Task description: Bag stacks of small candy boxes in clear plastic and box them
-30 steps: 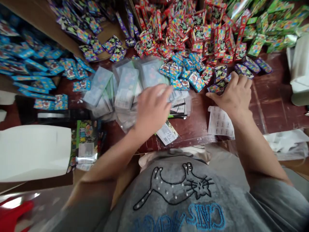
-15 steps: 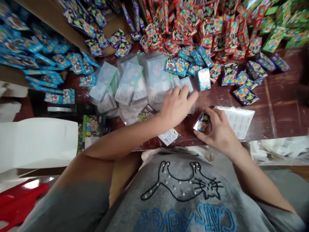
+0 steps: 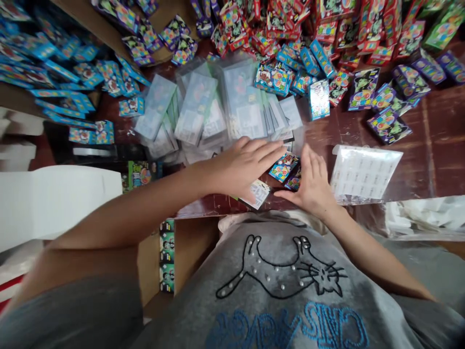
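The blue box [image 3: 282, 167] and the purple box [image 3: 294, 180] lie side by side at centre frame, on the table [image 3: 350, 132] near its front edge. The left hand [image 3: 238, 167] is held flat to their left, fingers extended, thumb at the card [image 3: 260, 194]. The right hand [image 3: 314, 186] flanks them on the right, thumb and fingers parted. The hands are apart, likely bracketing the boxes to keep them aligned; contact cannot be confirmed from this angle. The sleeves [image 3: 245, 116], above the left hand, and the label sheet [image 3: 366, 172], at right, are presumably placed for easy reach. The red pile [image 3: 269, 24] occupies top centre.
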`<action>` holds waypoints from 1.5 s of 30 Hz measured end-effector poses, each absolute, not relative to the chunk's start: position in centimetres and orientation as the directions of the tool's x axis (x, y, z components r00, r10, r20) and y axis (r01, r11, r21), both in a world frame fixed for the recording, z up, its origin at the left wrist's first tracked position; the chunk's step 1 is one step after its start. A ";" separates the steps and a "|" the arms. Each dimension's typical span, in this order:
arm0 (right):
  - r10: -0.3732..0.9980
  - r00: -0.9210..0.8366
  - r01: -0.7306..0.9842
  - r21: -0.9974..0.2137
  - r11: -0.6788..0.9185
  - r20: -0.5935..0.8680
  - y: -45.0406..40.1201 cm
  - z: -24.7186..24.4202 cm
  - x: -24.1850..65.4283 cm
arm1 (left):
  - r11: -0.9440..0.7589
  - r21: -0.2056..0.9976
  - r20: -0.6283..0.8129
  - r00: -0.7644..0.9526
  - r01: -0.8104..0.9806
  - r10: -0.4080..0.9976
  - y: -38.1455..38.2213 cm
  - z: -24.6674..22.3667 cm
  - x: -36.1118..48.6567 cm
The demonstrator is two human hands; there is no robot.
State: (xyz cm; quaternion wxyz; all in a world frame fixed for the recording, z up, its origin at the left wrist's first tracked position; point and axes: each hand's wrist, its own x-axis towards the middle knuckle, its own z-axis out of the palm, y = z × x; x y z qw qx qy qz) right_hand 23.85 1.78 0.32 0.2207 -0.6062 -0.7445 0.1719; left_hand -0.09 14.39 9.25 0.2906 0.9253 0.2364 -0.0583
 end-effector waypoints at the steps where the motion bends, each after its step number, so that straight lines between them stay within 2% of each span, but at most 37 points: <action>1: 0.974 -0.193 0.816 -0.531 0.228 0.122 1.9 0.2 23.6 | -0.744 0.481 -0.259 0.886 0.463 0.384 13.7 9.2 -1.2; 5: 0.967 -0.212 0.797 -0.547 0.256 0.142 1.8 -0.4 23.5 | -0.798 0.362 -0.289 0.872 0.481 0.395 9.7 8.0 -6.0; 11: 0.953 -0.272 0.758 -0.582 0.295 0.130 1.4 0.2 24.9 | -0.652 0.288 -0.307 0.713 0.701 0.631 5.3 5.9 -9.6; 15: 0.929 -0.360 0.806 -0.474 0.353 0.080 2.5 2.9 24.3 | -0.626 0.317 -0.276 0.701 0.712 0.657 4.3 5.4 -9.8; 18: 0.888 -0.453 0.775 -0.456 0.437 0.080 3.8 5.0 23.0 | -0.619 0.339 -0.235 0.701 0.709 0.673 3.9 4.9 -9.6; 21: 0.879 -0.457 0.733 -0.503 0.459 0.136 4.3 5.9 21.8 | -0.584 0.327 -0.226 0.661 0.743 0.716 3.4 4.4 -9.5; 25: 0.864 -0.466 0.596 -0.655 0.465 0.189 3.0 4.7 21.4 | -0.515 0.375 -0.194 0.609 0.771 0.769 2.7 3.6 -9.8; 29: 0.834 -0.540 0.537 -0.716 0.446 0.114 1.2 2.9 22.2 | -0.496 0.440 -0.106 0.592 0.749 0.799 2.6 2.9 -10.6; 37: 0.761 -0.647 0.588 -0.667 0.458 -0.047 1.4 3.4 24.0 | -0.614 0.524 0.001 0.720 0.590 0.694 4.3 3.1 -12.5; 41: 0.813 -0.582 0.650 -0.608 0.455 -0.015 2.3 3.4 23.5 | -0.642 0.514 0.033 0.735 0.569 0.677 4.1 3.2 -12.0; 45: 0.833 -0.553 0.694 -0.549 0.465 0.008 2.4 3.2 22.8 | -0.600 0.460 0.026 0.665 0.655 0.746 3.6 2.4 -10.8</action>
